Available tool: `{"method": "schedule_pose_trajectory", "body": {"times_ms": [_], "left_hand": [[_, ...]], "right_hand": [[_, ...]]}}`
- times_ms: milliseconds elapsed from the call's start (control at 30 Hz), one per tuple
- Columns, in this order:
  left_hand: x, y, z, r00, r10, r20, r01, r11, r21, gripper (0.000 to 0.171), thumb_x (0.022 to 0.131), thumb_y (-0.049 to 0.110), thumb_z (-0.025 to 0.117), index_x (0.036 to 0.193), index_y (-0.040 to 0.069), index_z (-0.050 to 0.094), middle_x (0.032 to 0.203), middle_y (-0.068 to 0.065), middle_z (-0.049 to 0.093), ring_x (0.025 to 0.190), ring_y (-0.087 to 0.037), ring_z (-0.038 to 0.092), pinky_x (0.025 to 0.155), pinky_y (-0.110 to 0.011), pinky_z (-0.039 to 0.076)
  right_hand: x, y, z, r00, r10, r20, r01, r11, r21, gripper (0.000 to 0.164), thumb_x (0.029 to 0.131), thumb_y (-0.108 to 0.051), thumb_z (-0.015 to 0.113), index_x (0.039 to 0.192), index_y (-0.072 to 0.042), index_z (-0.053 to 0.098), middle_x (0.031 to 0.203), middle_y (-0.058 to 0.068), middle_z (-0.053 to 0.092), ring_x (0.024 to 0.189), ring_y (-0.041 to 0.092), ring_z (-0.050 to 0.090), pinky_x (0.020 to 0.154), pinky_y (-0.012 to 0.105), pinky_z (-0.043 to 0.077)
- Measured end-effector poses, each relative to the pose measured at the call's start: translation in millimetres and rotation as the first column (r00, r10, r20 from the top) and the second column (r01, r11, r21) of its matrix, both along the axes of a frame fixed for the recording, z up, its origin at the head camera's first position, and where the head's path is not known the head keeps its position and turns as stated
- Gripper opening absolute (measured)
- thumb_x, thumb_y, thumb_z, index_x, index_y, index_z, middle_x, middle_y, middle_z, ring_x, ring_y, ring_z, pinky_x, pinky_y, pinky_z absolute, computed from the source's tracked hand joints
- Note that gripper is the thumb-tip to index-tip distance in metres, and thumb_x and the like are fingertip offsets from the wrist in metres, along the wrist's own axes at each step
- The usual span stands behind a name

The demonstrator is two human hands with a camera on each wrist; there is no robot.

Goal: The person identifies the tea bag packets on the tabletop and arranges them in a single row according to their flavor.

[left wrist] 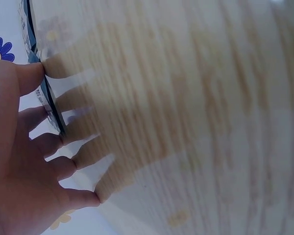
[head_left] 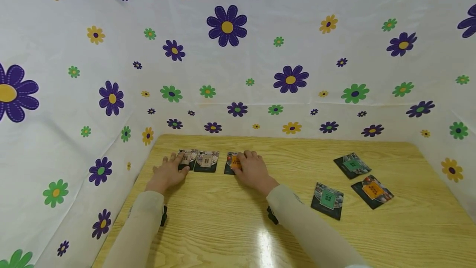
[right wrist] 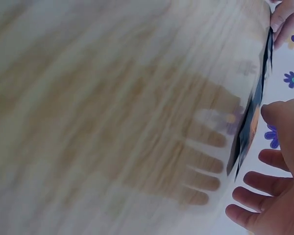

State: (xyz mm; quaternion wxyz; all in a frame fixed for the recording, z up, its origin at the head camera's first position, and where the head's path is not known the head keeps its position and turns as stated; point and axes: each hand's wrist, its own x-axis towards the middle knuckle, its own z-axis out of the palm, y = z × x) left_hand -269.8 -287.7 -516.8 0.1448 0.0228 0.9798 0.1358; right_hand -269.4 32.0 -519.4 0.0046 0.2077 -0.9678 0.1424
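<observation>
Three flat square packets with dark lower edges lie in a row near the table's far edge. My left hand rests on the leftmost beige-labelled packet, thumb at its near edge and fingers spread. Close beside it lies a second beige-labelled packet. To the right, after a gap, is an orange-labelled packet, partly covered by my right hand, whose fingers reach over its right side. In the right wrist view, the thumb is at the packet's edge and the other fingers are spread.
On the right side of the wooden table lie a green-labelled packet, another green-labelled packet and an orange-labelled packet, set at angles. A white flower-print cloth stands behind the table and along its sides.
</observation>
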Motion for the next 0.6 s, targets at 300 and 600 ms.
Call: {"method": "schedule_pose_trajectory", "body": {"times_ms": [300, 600], "left_hand": [[2.3, 3.5, 1.3, 1.000, -0.007, -0.002, 0.007, 1.000, -0.023, 0.073, 0.112, 0.046, 0.041, 0.170, 0.010, 0.017, 0.174, -0.029, 0.010, 0.157, -0.060, 0.010, 0.114, -0.088, 0.015], [0.8, 0.4, -1.3, 1.000, -0.007, -0.002, 0.007, 1.000, -0.028, 0.074, 0.112, 0.048, 0.040, 0.170, 0.010, 0.017, 0.174, -0.029, 0.010, 0.157, -0.060, 0.009, 0.114, -0.089, 0.014]], "right_hand": [[12.7, 47.6, 9.3, 0.998, -0.064, 0.006, 0.065, 0.994, -0.087, 0.058, 0.107, -0.038, 0.061, 0.152, -0.001, 0.052, 0.150, 0.024, 0.056, 0.142, 0.045, 0.049, 0.117, 0.064, 0.043], [32.0, 125.6, 8.3, 0.978, -0.198, -0.073, 0.184, 0.968, -0.169, 0.058, 0.105, -0.035, 0.065, 0.147, 0.004, 0.055, 0.143, 0.029, 0.060, 0.135, 0.049, 0.054, 0.110, 0.068, 0.047]]}}
